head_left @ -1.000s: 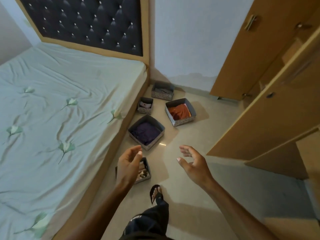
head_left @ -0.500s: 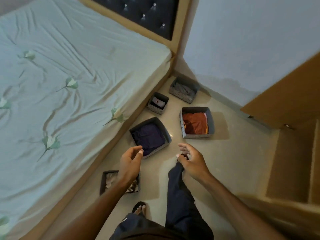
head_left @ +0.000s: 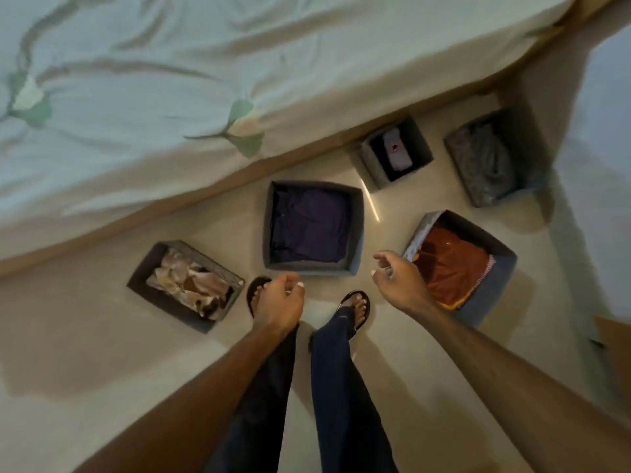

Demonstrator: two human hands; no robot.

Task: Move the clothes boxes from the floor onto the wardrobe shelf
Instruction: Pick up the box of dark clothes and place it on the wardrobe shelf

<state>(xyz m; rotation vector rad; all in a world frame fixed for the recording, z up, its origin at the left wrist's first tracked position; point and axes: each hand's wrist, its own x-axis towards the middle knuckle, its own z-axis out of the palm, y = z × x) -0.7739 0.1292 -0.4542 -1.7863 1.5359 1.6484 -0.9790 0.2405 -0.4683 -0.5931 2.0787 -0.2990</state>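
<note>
Your bed with the pale green leaf-print sheet (head_left: 205,80) fills the upper left of the frame, its wooden edge running diagonally above the beige floor (head_left: 85,370). Five open clothes boxes sit on that floor. At centre is the square grey box of dark purple clothes (head_left: 356,230); at right, the grey box of rust-orange clothes (head_left: 491,295); at upper right, the grey box of grey fabric (head_left: 532,155); at lower left, the dark box of crumpled tan cloth (head_left: 143,278); beside the bed edge, the small dark box with a pale folded item (head_left: 421,145). Your left hand (head_left: 281,302) and right hand (head_left: 399,281) hang loosely curled and empty above your sandalled feet, touching no box.
</note>
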